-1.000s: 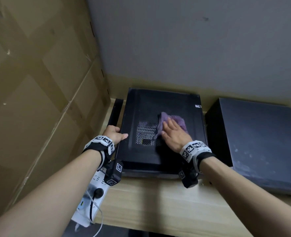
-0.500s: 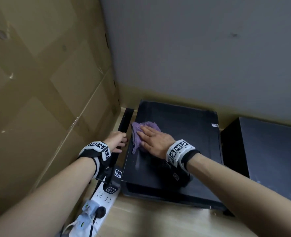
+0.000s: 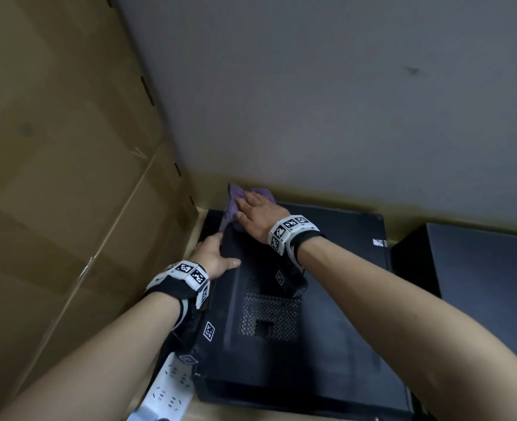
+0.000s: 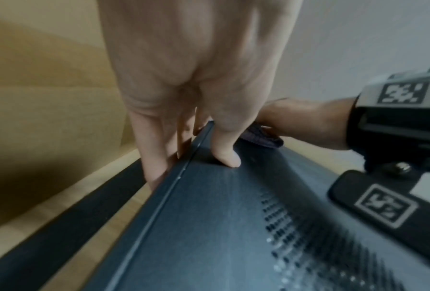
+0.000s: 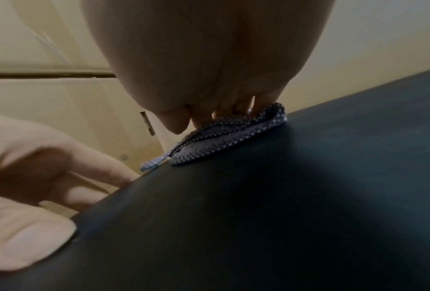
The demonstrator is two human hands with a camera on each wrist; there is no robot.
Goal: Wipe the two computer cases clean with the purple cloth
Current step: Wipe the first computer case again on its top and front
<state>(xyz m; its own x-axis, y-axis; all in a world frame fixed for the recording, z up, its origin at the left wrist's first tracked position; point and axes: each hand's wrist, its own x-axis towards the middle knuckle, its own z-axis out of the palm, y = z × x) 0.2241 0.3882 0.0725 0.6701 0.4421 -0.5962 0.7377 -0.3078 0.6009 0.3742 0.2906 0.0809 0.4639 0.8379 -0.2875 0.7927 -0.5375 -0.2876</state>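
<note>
Pressing flat, the right hand [image 3: 258, 211] holds the crumpled purple cloth [image 3: 236, 205] on the far left corner of the big black metal computer case [image 3: 327, 314], in the middle of the frame. Its fingers are straight on top of the cloth. The left hand [image 3: 213, 258] grips the case's left edge, thumb on top, fingers down the side. To wipe well, I think, keep the cloth flat, push firmly, and reach every corner. The second black computer case [image 3: 478, 278] waits at right.

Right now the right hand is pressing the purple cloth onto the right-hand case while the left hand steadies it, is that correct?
Not quite: the right hand presses the cloth onto the left case, not the right-hand one, as the head view shows. The left hand does steady it.
</note>
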